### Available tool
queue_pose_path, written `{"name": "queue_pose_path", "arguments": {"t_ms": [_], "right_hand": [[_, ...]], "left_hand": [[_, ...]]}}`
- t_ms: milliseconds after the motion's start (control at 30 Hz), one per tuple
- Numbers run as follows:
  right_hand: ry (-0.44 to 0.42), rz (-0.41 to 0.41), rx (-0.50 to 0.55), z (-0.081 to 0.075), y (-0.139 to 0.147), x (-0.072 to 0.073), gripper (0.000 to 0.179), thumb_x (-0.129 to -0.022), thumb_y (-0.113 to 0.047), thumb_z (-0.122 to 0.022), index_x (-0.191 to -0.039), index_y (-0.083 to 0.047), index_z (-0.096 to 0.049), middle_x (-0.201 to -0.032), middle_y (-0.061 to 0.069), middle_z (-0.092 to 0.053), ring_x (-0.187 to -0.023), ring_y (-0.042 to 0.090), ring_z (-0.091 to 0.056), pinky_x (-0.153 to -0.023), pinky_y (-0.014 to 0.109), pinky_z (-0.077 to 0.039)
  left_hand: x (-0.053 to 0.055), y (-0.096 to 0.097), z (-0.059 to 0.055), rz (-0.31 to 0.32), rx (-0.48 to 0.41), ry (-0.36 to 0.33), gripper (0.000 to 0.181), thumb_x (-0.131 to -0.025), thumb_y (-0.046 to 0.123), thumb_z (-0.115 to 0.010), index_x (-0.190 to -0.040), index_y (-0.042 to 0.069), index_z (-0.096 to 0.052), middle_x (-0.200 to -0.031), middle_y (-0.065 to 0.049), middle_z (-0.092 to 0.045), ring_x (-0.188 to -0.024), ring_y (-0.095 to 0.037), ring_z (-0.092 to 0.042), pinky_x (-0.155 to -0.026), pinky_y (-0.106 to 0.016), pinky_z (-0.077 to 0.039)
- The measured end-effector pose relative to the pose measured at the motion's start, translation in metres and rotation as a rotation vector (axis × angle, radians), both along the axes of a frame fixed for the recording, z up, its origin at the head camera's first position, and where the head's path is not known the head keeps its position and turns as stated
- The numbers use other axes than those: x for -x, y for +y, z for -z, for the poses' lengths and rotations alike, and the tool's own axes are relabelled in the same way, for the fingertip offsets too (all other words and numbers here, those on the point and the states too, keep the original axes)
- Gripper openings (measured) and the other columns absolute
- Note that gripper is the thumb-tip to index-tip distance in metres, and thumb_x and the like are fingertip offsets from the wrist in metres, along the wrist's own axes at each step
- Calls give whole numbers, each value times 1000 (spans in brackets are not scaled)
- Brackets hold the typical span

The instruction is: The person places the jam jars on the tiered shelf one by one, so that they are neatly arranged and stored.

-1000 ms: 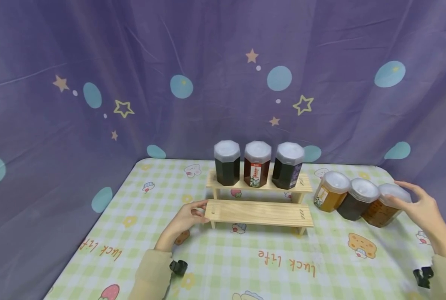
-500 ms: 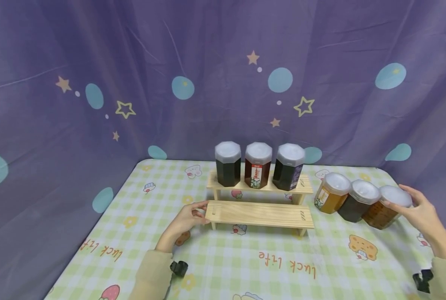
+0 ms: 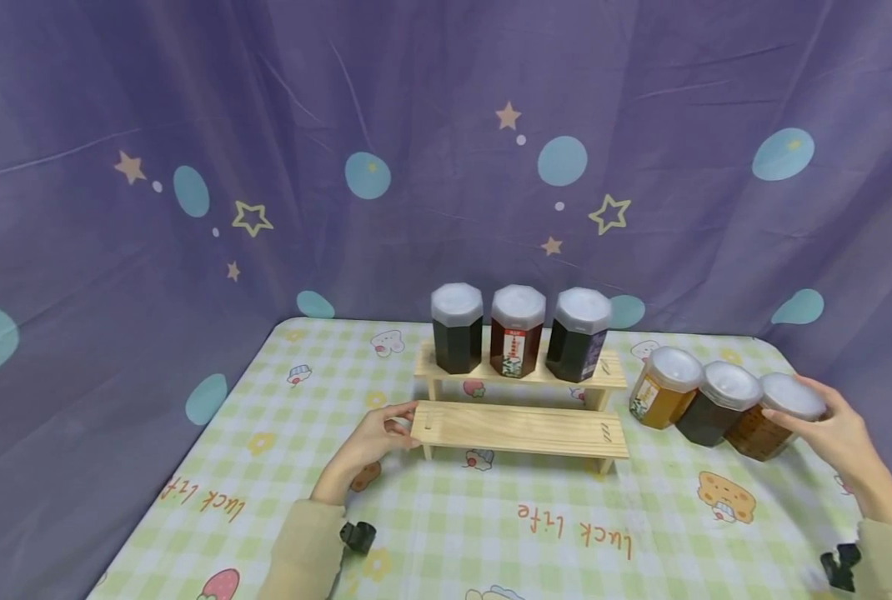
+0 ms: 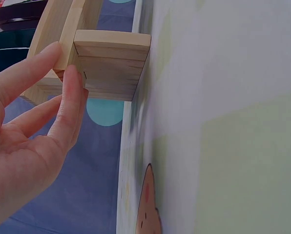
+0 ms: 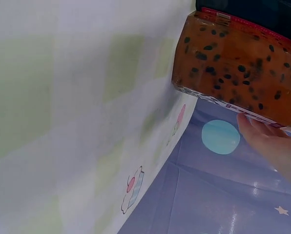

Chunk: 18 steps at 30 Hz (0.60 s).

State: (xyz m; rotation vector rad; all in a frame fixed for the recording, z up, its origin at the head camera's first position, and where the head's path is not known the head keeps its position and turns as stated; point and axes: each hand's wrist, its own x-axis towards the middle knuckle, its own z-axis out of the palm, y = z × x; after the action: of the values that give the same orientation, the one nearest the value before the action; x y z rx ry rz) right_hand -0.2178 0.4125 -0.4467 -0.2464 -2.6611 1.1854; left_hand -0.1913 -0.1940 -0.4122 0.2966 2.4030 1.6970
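In the head view, my left hand (image 3: pixel 371 435) pinches the left end of the lower board of a two-tier wooden shelf (image 3: pixel 517 428). The left wrist view shows the thumb on one face of that board's end and fingertips (image 4: pixel 71 80) on the other. My right hand (image 3: pixel 839 437) holds the lid of a jam jar (image 3: pixel 759 432), thumb on the near side and fingers on the far side. Seen from the right wrist, this jar (image 5: pixel 238 68) contains orange jam with dark seeds, and fingers (image 5: pixel 262 134) lie along its side.
On the upper tier stand a black jar (image 3: pixel 457 343), a dark red jar (image 3: pixel 516 342) and another dark jar (image 3: pixel 575 346). Right of the shelf, an amber jar (image 3: pixel 659 400) and a dark jar (image 3: pixel 709 415) stand beside the held one. A checked cloth (image 3: pixel 446 517) covers the table.
My right hand has come down and closed from around the rightmost jar onto its lid. The left hand stays at the shelf's end. The head view has shifted very slightly.
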Motion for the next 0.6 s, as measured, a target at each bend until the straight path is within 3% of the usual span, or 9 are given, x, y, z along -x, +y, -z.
{"name": "queue_pose_path", "arguments": {"t_ms": [33, 167, 267, 367, 467, 600], "right_hand": [[2, -12, 23, 1, 0, 0, 81, -79, -32, -65, -143, -20, -16, -123, 33, -34, -96, 34, -40, -63, 33, -35], [39, 17, -3, 27, 22, 16, 79, -76, -36, -67, -140, -34, -20, -121, 24, -36, -88, 7, -42, -55, 27, -39], [61, 8, -29, 49, 44, 29, 79, -75, -38, -68, -138, -40, -21, -122, 23, -34, -84, -5, -35, -52, 19, -38], [68, -3, -24, 63, 56, 37, 79, -75, -35, -69, -138, -39, -22, -125, 25, -32, -86, 0, -38, -56, 14, -36], [68, 9, -19, 65, 55, 38, 79, -74, -36, -70, -137, -41, -23, -126, 25, -32, -88, 5, -39, -56, 13, -35], [45, 36, -11, 45, 37, 27, 79, -73, -37, -70, -138, -39, -23, -127, 26, -32, -88, 6, -40, -55, 17, -36]], "left_hand": [[0, 0, 0, -1, 0, -3, 59, -74, -7, -63, -127, -11, -39, -109, -25, -47, -77, -24, -55, -61, -25, -46], [0, 0, 0, -1, 2, -1, 58, -74, -7, -64, -127, -12, -40, -109, -26, -48, -77, -23, -55, -62, -27, -47], [0, 0, -1, 2, 3, 5, 58, -74, -7, -63, -127, -12, -39, -109, -26, -48, -76, -22, -55, -62, -26, -47], [0, 0, -1, 5, 4, 5, 58, -74, -7, -63, -127, -12, -39, -110, -26, -47, -76, -21, -55, -61, -24, -46], [0, 0, -2, 6, 4, 8, 58, -74, -7, -63, -126, -13, -39, -109, -27, -47, -76, -21, -55, -61, -22, -45], [-1, 1, -2, 5, 5, 12, 57, -74, -7, -63, -126, -13, -39, -109, -27, -47, -76, -22, -55, -61, -23, -46]]}}
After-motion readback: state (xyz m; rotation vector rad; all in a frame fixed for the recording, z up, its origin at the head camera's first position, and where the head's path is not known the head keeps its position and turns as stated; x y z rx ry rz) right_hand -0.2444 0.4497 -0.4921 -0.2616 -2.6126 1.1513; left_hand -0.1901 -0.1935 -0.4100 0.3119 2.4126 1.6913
